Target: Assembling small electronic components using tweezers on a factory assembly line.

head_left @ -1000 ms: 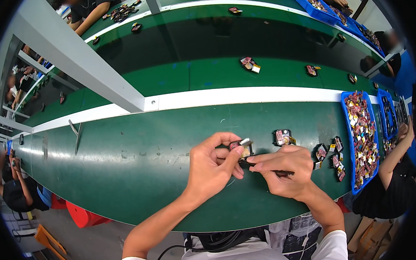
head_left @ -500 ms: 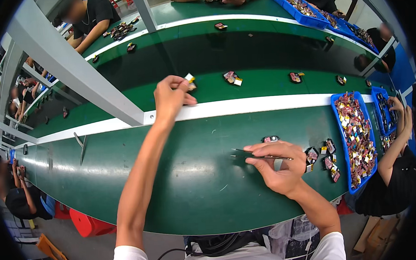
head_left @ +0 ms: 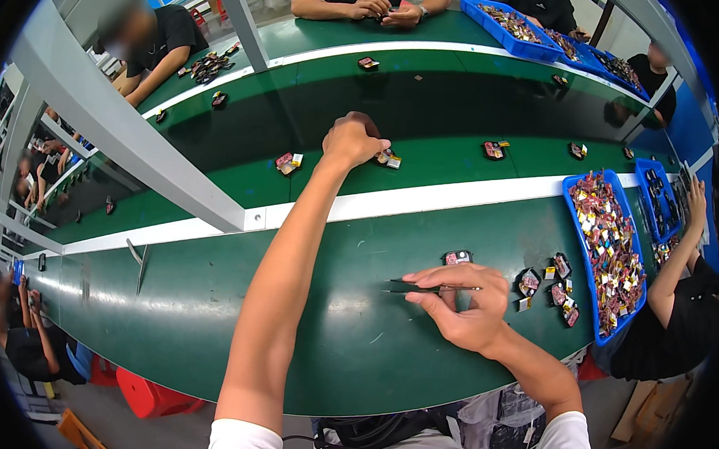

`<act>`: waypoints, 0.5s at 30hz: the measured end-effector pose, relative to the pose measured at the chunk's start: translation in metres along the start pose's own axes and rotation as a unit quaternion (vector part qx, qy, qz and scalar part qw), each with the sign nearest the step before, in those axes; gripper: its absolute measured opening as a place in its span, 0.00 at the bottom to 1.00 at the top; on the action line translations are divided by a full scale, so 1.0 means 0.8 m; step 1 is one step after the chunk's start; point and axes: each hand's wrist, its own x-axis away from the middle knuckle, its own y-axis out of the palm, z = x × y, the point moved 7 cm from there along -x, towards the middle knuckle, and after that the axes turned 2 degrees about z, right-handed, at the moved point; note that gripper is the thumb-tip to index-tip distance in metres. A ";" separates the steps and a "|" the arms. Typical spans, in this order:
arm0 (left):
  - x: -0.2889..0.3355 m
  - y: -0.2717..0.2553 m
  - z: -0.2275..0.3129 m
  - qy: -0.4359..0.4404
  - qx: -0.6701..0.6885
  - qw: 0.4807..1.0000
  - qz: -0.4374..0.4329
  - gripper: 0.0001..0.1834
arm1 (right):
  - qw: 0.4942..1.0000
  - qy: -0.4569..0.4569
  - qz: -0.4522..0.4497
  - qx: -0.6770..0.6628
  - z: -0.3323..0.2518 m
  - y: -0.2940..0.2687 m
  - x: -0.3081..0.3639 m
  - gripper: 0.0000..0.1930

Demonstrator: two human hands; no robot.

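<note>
My left hand (head_left: 357,141) reaches over the raised rail onto the green belt. Its curled fingers meet the upper-left edge of a small electronic assembly (head_left: 390,161), a black housing with a reddish board and a white-yellow tab; the fingertips are partly hidden. A similar assembly (head_left: 289,164) lies on the belt to the left of that hand. Above the near bench, my right hand (head_left: 471,304) pinches slim metal tweezers (head_left: 432,291), their tips apart, pointing left, with nothing between them. Just beyond that hand sits another assembly (head_left: 457,257), partly covered by the fingers.
Several assemblies (head_left: 560,294) lie loosely right of my right hand, beside a blue tray (head_left: 569,213) heaped with boards. A second pair of tweezers (head_left: 140,267) rests at the bench's left. A grey post (head_left: 126,115) slants up at left. Co-workers sit across and at both ends.
My left hand has gone right along the belt, from one assembly to another; the first now lies left of it, out of the fingers. My right hand keeps the tweezers. The view has shifted slightly.
</note>
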 end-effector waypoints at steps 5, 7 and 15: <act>0.020 -0.002 -0.003 -0.013 0.073 0.996 -0.053 0.10 | 0.999 0.044 0.015 -0.024 0.006 -0.002 0.004 0.11; 0.048 -0.018 0.001 -0.003 0.094 0.995 -0.028 0.10 | 0.997 0.067 0.025 -0.042 0.012 -0.008 0.004 0.10; 0.249 -0.036 0.011 -0.084 0.375 0.923 -0.015 0.08 | 0.960 0.234 0.056 -0.143 0.034 -0.014 0.005 0.10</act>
